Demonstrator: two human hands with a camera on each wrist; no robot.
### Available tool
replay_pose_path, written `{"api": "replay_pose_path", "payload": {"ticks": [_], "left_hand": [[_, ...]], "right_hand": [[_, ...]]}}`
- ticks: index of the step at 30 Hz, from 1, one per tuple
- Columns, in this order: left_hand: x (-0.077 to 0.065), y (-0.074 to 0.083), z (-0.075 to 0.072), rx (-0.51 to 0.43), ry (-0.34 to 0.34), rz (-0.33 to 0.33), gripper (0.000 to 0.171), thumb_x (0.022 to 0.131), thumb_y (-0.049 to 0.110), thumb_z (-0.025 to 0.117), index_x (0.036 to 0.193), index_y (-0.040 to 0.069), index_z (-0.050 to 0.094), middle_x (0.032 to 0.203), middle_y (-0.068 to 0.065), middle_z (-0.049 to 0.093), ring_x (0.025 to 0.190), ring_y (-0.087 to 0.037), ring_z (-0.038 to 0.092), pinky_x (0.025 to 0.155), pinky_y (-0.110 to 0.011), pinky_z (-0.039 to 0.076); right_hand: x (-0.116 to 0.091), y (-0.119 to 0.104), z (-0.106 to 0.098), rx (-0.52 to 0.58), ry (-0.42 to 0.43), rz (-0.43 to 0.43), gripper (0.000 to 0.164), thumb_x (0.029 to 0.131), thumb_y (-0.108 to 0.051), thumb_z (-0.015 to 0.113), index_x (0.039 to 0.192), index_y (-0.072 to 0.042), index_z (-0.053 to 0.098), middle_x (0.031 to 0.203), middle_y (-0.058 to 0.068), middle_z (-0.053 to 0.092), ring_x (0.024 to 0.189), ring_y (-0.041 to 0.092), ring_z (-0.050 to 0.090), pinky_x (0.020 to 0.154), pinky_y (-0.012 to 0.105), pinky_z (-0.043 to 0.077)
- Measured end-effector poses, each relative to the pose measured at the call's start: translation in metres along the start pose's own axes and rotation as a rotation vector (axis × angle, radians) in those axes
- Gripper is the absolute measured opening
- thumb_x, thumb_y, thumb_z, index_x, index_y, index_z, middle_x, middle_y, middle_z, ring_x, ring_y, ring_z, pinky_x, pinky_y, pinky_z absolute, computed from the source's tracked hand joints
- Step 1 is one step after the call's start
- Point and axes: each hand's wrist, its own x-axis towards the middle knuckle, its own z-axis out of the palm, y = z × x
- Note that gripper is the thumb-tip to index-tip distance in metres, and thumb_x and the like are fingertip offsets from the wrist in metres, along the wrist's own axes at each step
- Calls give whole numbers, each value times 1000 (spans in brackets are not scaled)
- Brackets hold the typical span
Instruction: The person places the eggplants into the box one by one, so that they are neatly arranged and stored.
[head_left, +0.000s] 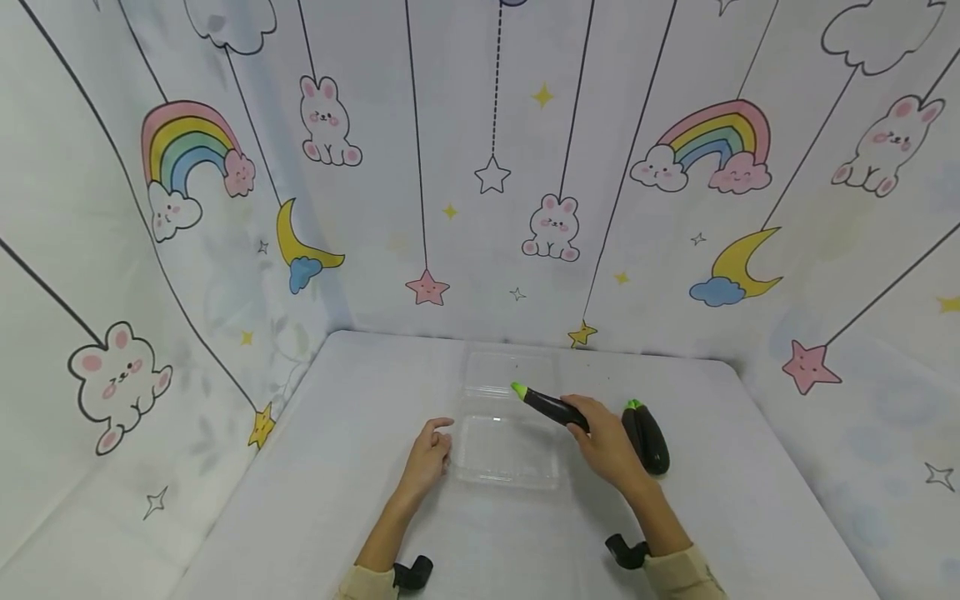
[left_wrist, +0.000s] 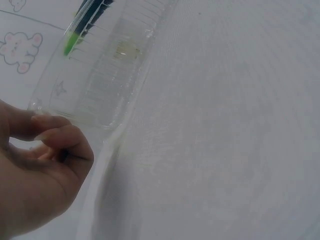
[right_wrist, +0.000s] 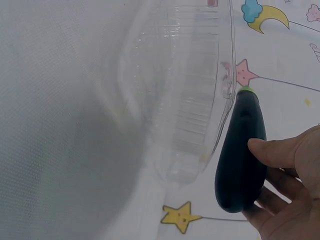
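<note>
Eggplant [head_left: 551,407], one, dark with green tip: gripped by the right hand [head_left: 606,442] between thumb and fingers, green tip pointing left, across the far right part of the box as the head camera sees it.
Box [head_left: 506,454], one, clear plastic, lid [head_left: 487,371] laid open on the far side.
Left hand [head_left: 429,454]: at the box's left rim, fingers curled, apparently pinching it; the transparent edge makes contact hard to read.
Spare eggplants [head_left: 654,442], two, side by side: on the white table [head_left: 360,400], right of the box.
</note>
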Motion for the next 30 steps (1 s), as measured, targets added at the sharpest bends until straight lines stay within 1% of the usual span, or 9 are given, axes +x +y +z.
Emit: {"api": "replay_pose_path", "payload": {"ticks": [3,8,11,17,22,30], "left_hand": [[0,-2,1,-6,2,8,37,112,8,44,147,-3,45,74,0,45,59,-10,42,51,-21,37],[2,-3,1,-18,-5,25,36,111,6,44,146,-4,46,73,-1,46,59,-12,43,51,-21,38],[2,-3,0,-6,3,32,36,110,5,44,145,-5,46,72,-1,46,59,-12,43,51,-21,37],[2,-4,-1,5,-1,34,37,111,6,44,146,-4,45,73,-1,45,59,-12,41,51,-21,37],[2,-4,-1,1,5,37,38,112,7,44,147,-5,43,73,-1,45,59,-13,41,51,-21,36],[3,-6,-1,7,8,27,36,111,8,45,146,-3,47,74,-1,46,60,-13,43,52,-21,38]], "right_hand": [[2,-1,3,-7,-8,-6,50,96,-6,75,144,-12,60,141,12,63,128,33,61,103,54,51],[7,-1,8,-29,-2,-61,50,94,-4,77,142,-10,62,137,12,65,125,32,63,100,53,53],[11,-3,11,-32,-9,-79,50,94,-4,77,141,-9,62,137,13,65,125,33,63,100,53,52],[14,-5,15,-29,-36,-67,49,95,-4,76,142,-9,62,138,12,65,126,33,62,102,53,52],[18,-7,18,-53,-60,-69,50,96,-6,76,143,-13,61,140,9,64,127,30,62,103,52,51],[25,-13,25,-62,-106,-58,49,95,-5,76,141,-15,63,139,8,64,129,29,61,105,51,50]]}}
